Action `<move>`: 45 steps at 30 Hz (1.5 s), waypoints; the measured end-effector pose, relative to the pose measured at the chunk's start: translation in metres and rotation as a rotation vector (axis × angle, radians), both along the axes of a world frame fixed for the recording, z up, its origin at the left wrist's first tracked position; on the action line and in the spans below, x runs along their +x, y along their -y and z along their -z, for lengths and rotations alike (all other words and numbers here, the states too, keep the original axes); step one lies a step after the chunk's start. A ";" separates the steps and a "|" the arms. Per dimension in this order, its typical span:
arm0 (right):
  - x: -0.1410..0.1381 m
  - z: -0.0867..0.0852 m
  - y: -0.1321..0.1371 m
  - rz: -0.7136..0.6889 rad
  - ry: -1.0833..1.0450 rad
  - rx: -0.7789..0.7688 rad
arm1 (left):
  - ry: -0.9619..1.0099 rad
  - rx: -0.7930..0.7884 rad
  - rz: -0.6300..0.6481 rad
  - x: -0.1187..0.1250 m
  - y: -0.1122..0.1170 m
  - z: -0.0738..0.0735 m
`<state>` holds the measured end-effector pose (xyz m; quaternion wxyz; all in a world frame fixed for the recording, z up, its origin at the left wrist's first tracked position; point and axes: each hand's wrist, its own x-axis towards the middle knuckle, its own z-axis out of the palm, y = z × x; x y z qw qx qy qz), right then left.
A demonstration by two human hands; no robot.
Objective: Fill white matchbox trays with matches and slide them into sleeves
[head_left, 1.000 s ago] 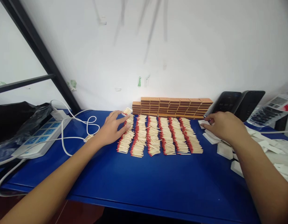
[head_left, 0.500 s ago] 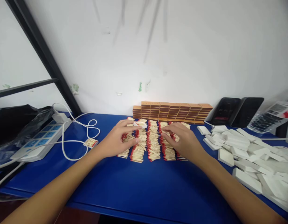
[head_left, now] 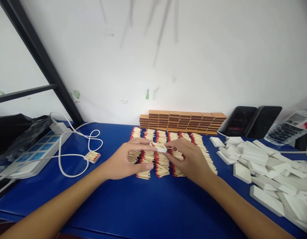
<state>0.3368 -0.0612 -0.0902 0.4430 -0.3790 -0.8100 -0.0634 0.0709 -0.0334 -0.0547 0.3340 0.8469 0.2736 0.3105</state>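
Note:
My left hand (head_left: pixel 127 158) has its fingers at the left end of a small white matchbox tray (head_left: pixel 161 150), with its thumb lower and apart. A few matches lie in the tray, held above the rows. My right hand (head_left: pixel 190 157) is at the tray's right end, its thumb and fingertips closed on what look like matches (head_left: pixel 169 148). Below both hands, red-tipped matches (head_left: pixel 162 166) lie in several long rows on the blue table (head_left: pixel 153 205). The hands partly cover the middle of these rows.
Stacked brown matchbox sleeves (head_left: pixel 183 120) line the wall. At right lie a heap of white trays (head_left: pixel 265 172), two phones (head_left: pixel 243 121) and a plastic bottle (head_left: pixel 287 127). On the left are a power strip (head_left: pixel 36 154), white cables (head_left: pixel 60 149) and a filled tray (head_left: pixel 93 156).
The white tray has moved right and nearer in my left hand. My right hand has come left to meet it, its fingertips now at the tray. The view has shifted slightly.

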 end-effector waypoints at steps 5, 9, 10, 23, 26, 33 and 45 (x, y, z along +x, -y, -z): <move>-0.010 -0.002 -0.005 0.008 -0.055 0.006 | 0.031 -0.015 -0.019 -0.005 -0.006 -0.002; -0.016 -0.004 -0.009 0.046 -0.033 0.027 | 0.047 -0.072 -0.018 -0.011 -0.011 -0.003; -0.018 -0.005 -0.009 0.039 -0.011 0.029 | 0.054 -0.089 -0.014 -0.012 -0.011 -0.003; -0.037 -0.004 0.025 -0.057 0.184 -0.056 | 0.271 -0.045 -0.202 -0.013 -0.025 -0.003; -0.038 0.001 0.025 -0.083 0.140 -0.111 | 0.251 -0.032 -0.195 -0.012 -0.026 0.000; -0.037 0.007 0.021 0.006 -0.006 -0.264 | 0.172 0.000 -0.217 -0.010 -0.027 0.006; -0.043 0.001 0.019 0.046 -0.172 -0.499 | -0.057 0.395 -0.184 -0.011 -0.022 0.008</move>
